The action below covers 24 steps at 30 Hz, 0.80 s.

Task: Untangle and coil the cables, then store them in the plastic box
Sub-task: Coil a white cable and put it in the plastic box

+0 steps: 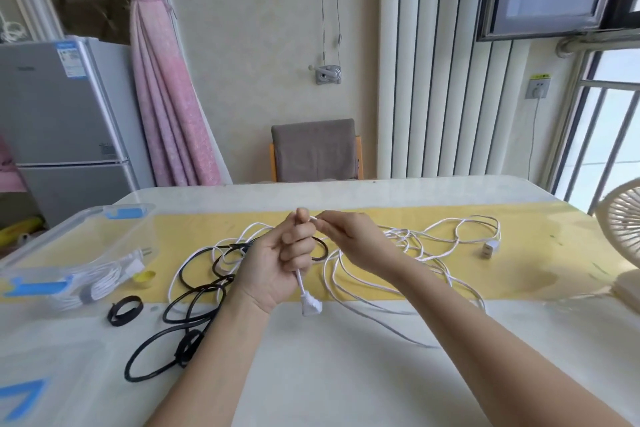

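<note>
My left hand (277,262) grips a white cable (408,246) near its plug end; the white plug (311,305) hangs below my fist. My right hand (356,239) pinches the same cable just above the left fist. The rest of the white cable lies in loose tangled loops on the yellow strip to the right, ending at a white adapter (490,248). A black cable (194,291) sprawls in loops left of my left arm. The clear plastic box (45,246) with blue clips stands at the left and holds a coiled white cable (100,282).
A black strap loop (125,309) and a small yellow cap (144,278) lie beside the box. A cream fan (623,239) stands at the table's right edge. A blue-clipped lid corner (20,399) shows at bottom left. A chair (315,149) stands behind the table.
</note>
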Available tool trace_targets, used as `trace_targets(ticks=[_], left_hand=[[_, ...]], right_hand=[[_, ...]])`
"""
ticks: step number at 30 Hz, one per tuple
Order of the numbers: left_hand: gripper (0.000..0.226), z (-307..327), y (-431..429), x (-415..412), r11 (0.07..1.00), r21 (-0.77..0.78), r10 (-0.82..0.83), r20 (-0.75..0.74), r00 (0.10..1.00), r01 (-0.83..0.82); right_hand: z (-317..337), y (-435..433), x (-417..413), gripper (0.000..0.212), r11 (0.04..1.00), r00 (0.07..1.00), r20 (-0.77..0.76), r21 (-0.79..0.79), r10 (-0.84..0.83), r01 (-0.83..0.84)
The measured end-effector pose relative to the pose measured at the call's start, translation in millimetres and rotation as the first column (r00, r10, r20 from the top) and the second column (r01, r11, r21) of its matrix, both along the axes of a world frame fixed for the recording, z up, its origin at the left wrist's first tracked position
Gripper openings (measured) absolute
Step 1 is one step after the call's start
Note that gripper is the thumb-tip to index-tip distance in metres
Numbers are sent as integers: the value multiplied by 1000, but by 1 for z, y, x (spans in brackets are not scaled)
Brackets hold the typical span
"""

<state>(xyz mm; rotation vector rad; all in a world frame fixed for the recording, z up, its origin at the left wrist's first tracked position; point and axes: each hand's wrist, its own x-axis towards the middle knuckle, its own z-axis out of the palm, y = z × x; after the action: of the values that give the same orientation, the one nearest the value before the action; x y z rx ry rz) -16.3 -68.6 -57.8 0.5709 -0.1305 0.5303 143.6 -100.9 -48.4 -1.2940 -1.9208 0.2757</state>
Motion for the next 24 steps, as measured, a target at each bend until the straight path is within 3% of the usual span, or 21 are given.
trace_targets(ticks=[2, 4, 8, 11, 15, 19, 24], left_hand=[[34, 7, -7, 3, 956, -15, 293, -69, 954, -294], [40, 12, -9, 1, 852, 43, 522, -135, 842, -521], [40, 13, -2, -4, 650, 244, 759, -256, 599, -720], [35, 11, -6, -3, 477, 403, 878, -247, 409, -781], [29, 10, -7, -1, 313, 507, 945, -251, 210, -803], [32, 13, -8, -4, 236, 624, 968, -216, 125, -745], [30, 14, -8, -9, 213, 655, 973, -206, 101, -725]], right_hand=[[-8, 2, -1, 30, 1000, 996, 85, 12, -17, 16], [-13, 1, -2, 29, 999, 983, 185, -21, -23, 27], [-12, -7, -14, 28, 999, 916, 400, -23, -27, 39], [-9, -12, -29, 26, 997, 847, 528, -15, -53, 72], [-8, -29, -57, 15, 995, 675, 731, 59, -98, 81], [-2, -38, -68, 22, 994, 639, 762, 56, -103, 93], [-3, -34, -61, 17, 995, 599, 795, 55, -95, 85]])
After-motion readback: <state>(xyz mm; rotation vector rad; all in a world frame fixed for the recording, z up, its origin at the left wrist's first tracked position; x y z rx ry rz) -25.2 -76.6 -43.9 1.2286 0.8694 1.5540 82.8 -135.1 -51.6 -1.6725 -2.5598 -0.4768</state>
